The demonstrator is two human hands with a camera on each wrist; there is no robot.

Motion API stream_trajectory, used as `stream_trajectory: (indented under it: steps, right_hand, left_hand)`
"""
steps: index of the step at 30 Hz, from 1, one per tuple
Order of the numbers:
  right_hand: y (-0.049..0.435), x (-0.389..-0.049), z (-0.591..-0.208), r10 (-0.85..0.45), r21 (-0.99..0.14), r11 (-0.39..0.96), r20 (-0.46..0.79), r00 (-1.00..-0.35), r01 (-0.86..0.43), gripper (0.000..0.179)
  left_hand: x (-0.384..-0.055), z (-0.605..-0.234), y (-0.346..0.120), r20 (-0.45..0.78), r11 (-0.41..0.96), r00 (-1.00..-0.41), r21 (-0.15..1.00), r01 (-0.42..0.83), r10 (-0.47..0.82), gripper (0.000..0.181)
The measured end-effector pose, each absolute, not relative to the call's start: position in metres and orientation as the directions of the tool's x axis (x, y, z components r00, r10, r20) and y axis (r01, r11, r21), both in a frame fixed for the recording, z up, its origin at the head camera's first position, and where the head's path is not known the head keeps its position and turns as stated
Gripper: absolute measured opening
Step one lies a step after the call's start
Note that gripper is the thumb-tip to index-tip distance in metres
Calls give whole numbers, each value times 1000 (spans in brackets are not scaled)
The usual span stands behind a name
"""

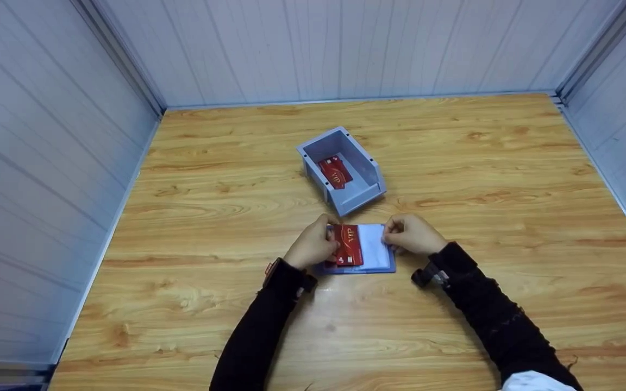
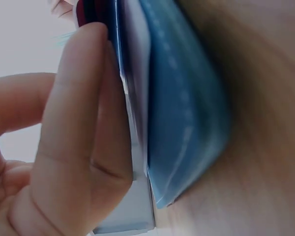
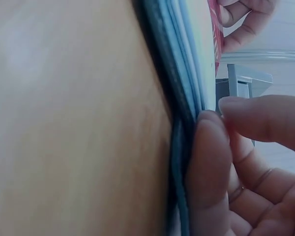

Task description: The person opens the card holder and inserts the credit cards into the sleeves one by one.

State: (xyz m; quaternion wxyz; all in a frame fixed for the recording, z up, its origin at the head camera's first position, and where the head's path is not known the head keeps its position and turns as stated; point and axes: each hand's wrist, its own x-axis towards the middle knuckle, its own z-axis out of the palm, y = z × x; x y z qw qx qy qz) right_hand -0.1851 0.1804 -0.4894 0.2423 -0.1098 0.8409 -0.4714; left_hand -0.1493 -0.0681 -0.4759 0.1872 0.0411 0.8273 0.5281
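Note:
A blue card holder (image 1: 392, 265) lies open on the table, its pale plastic sleeves (image 1: 374, 250) facing up. My left hand (image 1: 312, 242) pinches a red VIP card (image 1: 352, 252), which lies over the left part of the sleeves. In the left wrist view its fingers (image 2: 71, 118) stand beside the blue cover (image 2: 174, 113), and only a dark red edge of the card shows. My right hand (image 1: 415, 234) pinches the right edge of the sleeves between thumb and forefinger. Several stacked sleeve edges (image 3: 189, 59) show in the right wrist view.
Just behind the card holder stands a grey open-front bin (image 1: 359, 203), turned at an angle. Inside it lie red VIP cards (image 1: 336, 172). Pale panel walls (image 1: 340, 49) enclose the wooden table (image 1: 210, 217) at the back and both sides.

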Motion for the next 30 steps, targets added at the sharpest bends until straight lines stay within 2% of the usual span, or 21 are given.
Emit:
stream_trajectory:
  steps: [23, 30]
  right_hand:
    - [182, -185, -490, -436, -872, 487, -293, -851, 51, 10]
    - [181, -185, -490, -428, -871, 487, -294, -855, 55, 9]
  left_hand:
    - [-149, -476, -67, -201, 477, -963, 874, -95, 177, 41]
    - [-150, -477, -66, -253, 464, -948, 875, -139, 192, 40]
